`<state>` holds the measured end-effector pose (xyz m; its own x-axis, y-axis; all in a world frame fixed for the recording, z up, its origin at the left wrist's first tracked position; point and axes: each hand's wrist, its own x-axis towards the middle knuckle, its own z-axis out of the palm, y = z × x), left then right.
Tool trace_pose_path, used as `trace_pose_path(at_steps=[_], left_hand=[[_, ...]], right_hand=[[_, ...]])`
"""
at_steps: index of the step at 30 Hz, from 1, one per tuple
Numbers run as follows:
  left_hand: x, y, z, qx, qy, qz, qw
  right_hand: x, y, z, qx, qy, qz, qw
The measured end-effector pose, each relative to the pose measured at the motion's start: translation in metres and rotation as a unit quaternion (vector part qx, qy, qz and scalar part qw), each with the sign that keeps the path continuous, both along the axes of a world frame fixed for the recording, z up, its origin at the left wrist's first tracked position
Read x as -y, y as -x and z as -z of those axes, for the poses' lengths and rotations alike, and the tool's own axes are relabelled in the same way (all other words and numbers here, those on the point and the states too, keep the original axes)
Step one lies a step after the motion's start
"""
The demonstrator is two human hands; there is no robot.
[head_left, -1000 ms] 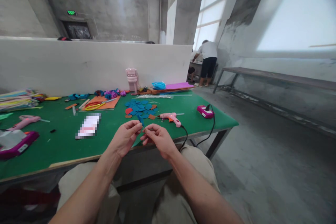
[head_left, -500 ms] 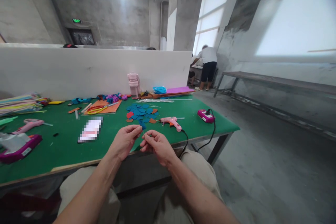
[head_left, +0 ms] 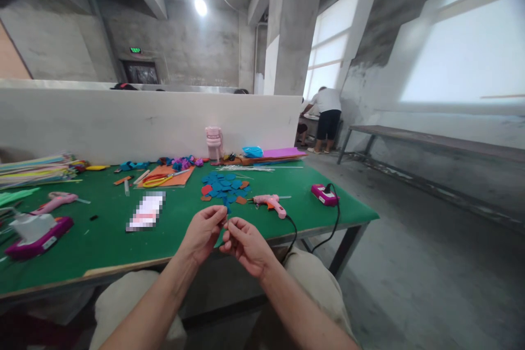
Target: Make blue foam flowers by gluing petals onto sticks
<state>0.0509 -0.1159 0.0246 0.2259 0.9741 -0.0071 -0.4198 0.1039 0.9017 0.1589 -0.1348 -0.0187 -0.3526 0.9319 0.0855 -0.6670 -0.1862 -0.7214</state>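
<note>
Both hands are raised over the near edge of the green table (head_left: 102,240), fingertips brought together. The left hand (head_left: 203,232) and the right hand (head_left: 246,243) each pinch a small blue piece (head_left: 226,211) between thumb and forefinger; it sticks up just above where the fingertips meet, too small to make out its shape. At 12 o'clock from the hands a pile of blue cut-outs (head_left: 223,185) lies on the table, with a few orange and red ones at its edge. A pink glue gun (head_left: 268,203) lies at 1 o'clock, its black cord running off the table edge. Yellow-handled scissors (head_left: 158,179) rest on an orange sheet (head_left: 174,174) at 11 o'clock.
</note>
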Motion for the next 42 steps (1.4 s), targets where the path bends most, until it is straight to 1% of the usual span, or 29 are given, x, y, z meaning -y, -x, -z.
trace_pose_path(at_steps=[7,17,19,20,22,24,25,27,32,36,38,42], left_hand=[[-0.001,0.000,0.002,0.038,0.009,0.007,0.999],[-0.001,0.000,0.000,0.040,-0.007,0.023,0.999],[-0.001,0.000,0.000,0.041,-0.010,0.021,0.999],[-0.001,0.000,0.000,0.040,-0.009,0.020,0.999],[-0.002,0.000,0.002,0.039,-0.015,0.014,0.999],[-0.003,0.000,0.004,0.041,-0.030,0.003,0.999],[-0.003,0.000,0.005,0.043,-0.037,-0.001,0.998],[-0.004,-0.001,0.008,0.041,-0.044,0.004,0.998],[-0.006,-0.001,0.010,0.014,-0.021,0.038,0.999],[-0.006,-0.001,0.008,0.002,0.003,0.027,1.000],[-0.005,-0.001,0.007,0.007,0.005,0.025,1.000],[-0.004,-0.002,0.005,0.023,0.009,0.053,0.998]], right_hand=[[0.000,0.000,0.000,-0.025,0.005,-0.024,0.999],[0.002,-0.001,-0.003,-0.037,0.030,-0.051,0.998],[0.002,-0.002,-0.005,-0.027,0.027,-0.046,0.998],[0.003,-0.002,-0.006,-0.013,0.017,-0.032,0.999],[0.003,-0.004,-0.009,0.038,-0.019,0.026,0.999],[0.002,-0.006,-0.011,0.101,-0.058,0.097,0.988],[0.002,-0.007,-0.012,0.127,-0.070,0.120,0.982],[0.001,-0.009,-0.013,0.157,-0.078,0.135,0.975],[0.000,-0.008,-0.012,0.154,-0.077,0.130,0.977],[0.000,-0.006,-0.009,0.122,-0.056,0.107,0.985],[-0.001,-0.006,-0.007,0.092,-0.044,0.081,0.991],[-0.002,-0.005,-0.003,0.024,-0.015,0.007,1.000]])
